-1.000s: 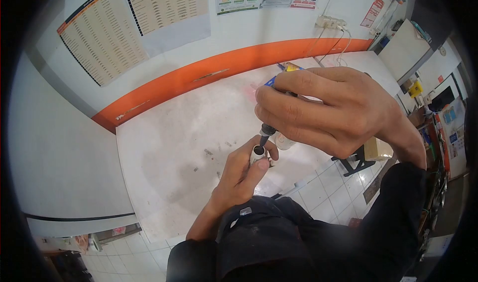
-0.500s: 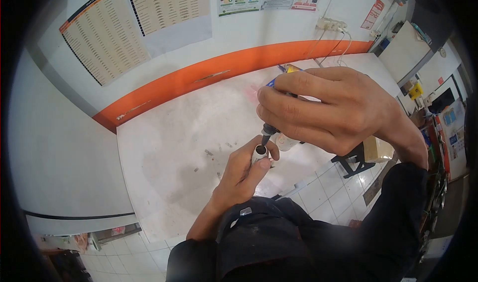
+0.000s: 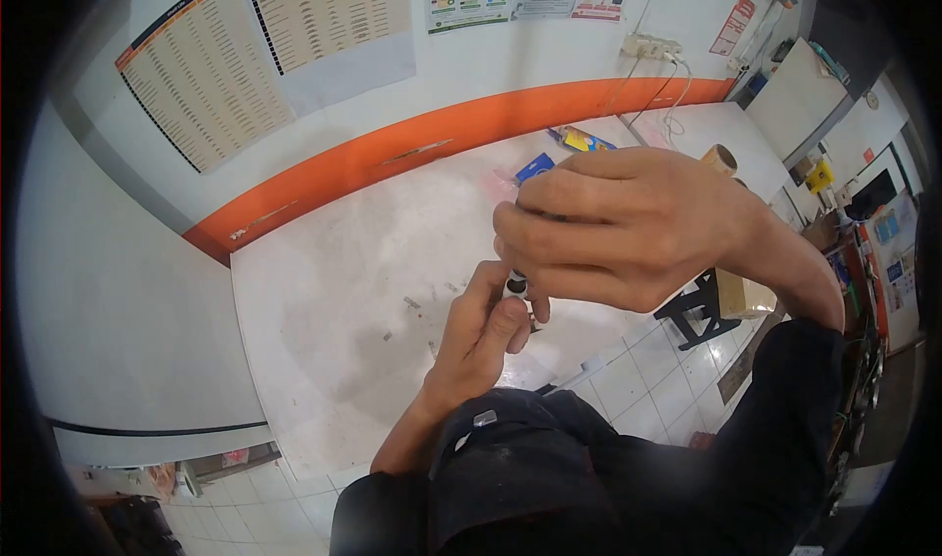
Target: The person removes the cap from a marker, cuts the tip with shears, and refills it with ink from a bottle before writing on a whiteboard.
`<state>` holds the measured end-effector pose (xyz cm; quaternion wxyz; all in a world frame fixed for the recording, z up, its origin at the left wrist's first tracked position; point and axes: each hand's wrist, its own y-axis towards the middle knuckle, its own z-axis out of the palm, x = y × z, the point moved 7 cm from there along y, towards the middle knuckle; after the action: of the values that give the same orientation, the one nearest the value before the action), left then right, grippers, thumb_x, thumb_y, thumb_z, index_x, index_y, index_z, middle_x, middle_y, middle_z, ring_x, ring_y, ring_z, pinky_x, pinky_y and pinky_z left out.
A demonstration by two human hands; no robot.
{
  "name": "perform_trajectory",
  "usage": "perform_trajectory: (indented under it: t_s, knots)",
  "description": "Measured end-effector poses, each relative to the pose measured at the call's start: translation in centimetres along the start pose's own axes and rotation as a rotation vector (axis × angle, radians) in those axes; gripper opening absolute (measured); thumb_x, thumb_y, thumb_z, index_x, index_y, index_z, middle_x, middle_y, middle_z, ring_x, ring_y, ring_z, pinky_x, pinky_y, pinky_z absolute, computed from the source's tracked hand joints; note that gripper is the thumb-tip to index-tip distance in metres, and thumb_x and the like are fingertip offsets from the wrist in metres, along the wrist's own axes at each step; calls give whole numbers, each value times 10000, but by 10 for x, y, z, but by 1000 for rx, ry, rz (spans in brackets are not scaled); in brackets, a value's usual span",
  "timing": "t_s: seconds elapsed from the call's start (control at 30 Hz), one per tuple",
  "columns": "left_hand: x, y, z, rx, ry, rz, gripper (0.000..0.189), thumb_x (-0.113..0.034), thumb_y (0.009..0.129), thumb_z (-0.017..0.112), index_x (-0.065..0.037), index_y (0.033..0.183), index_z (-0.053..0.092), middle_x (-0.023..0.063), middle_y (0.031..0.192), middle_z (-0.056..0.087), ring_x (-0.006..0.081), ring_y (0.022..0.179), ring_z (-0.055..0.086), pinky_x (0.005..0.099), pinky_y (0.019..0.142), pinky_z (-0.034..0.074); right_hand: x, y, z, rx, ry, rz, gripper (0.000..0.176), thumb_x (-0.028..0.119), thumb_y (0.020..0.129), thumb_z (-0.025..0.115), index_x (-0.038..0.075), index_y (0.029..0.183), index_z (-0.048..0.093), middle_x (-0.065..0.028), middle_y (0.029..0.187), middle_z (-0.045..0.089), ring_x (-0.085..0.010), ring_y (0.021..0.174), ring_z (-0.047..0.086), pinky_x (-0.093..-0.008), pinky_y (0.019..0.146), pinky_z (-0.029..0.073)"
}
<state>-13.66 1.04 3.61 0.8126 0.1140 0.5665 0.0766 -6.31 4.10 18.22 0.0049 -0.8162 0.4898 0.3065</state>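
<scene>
My left hand (image 3: 481, 325) is closed around a small white tube (image 3: 515, 287) with a dark round opening facing up. Its thumb presses on the tube's near side. Right above that opening, my right hand (image 3: 613, 227) curls its fingers around a dark tool with a tapered tip. That tool is almost wholly hidden behind the fingers in this view. Both hands meet at the tube, over the near part of the white table (image 3: 324, 311).
Small scraps (image 3: 411, 302) lie on the table left of my hands. A blue packet (image 3: 535, 168) and a yellow-and-blue packet (image 3: 586, 141) lie beyond them. A cardboard roll (image 3: 721, 158) stands to the right, with a box (image 3: 746, 295) on a black stool (image 3: 694, 313).
My right hand has come down and slightly left, so its fingers now hide the dark tapered tip. My left hand stays nearly in place with the tube.
</scene>
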Motion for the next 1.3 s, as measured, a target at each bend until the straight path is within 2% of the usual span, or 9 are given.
perform_trajectory:
  t_s: [0.07,0.2,0.47,0.67,0.77,0.9,1.07,1.27,1.3]
  knots:
    - [3,1,-1,0,-12,2,363,-331,1035,424,2,1176,455,19,842,534,48,653,412,205,588,342,3,4,0,3,18,-27,177,170,750,705,43,866,665,-63,978,605,-218,962,568,-311,698,554]
    - [5,2,-3,-19,-8,14,360,-339,1030,436,-7,1166,454,18,821,517,53,649,401,208,582,333,-3,4,10,48,196,171,205,156,727,698,44,893,658,-57,1033,571,-231,985,554,-342,700,548]
    - [10,6,-7,-24,-95,90,494,-486,1013,376,-24,1169,452,39,809,532,45,583,391,196,526,314,-5,3,17,169,256,131,323,99,690,699,33,1002,652,-65,1085,579,-251,988,562,-269,634,546]
    - [13,9,-10,-74,-98,41,644,-617,976,297,-24,1179,449,44,791,548,36,565,372,187,512,296,-20,3,22,164,601,275,410,139,785,724,27,1166,622,-109,1276,568,-297,986,572,-305,780,525]
    - [9,10,-10,-76,-65,75,669,-626,966,303,-7,1173,452,46,786,553,40,569,373,189,516,298,-28,-6,29,-28,762,470,391,261,853,704,89,1197,634,-69,1132,666,-230,1030,606,-321,816,524]
    - [4,8,-6,-70,-109,127,620,-560,967,334,19,1134,478,58,796,566,50,592,383,207,548,322,-21,-29,62,-390,1323,852,407,321,921,639,40,1214,609,-79,1068,675,-181,921,645,-280,820,509]
    - [7,5,-3,-29,-119,54,482,-415,976,350,26,1072,520,83,812,597,69,620,409,227,589,349,3,-40,88,-644,1507,1068,409,364,959,589,7,1157,579,-75,1018,669,-120,847,614,-245,773,490]
    - [4,4,1,-90,-47,12,398,-299,992,348,52,1081,514,107,841,589,117,685,477,253,634,374,16,-35,82,-885,1376,1080,570,561,942,494,9,1077,546,-116,932,641,-75,615,600,-162,406,450]
    - [6,2,-1,-74,-44,13,393,-264,991,349,79,1119,492,131,886,577,148,710,497,276,656,388,17,-36,82,-908,1395,1082,526,520,948,503,11,1072,550,-104,914,634,-78,627,594,-172,438,447]
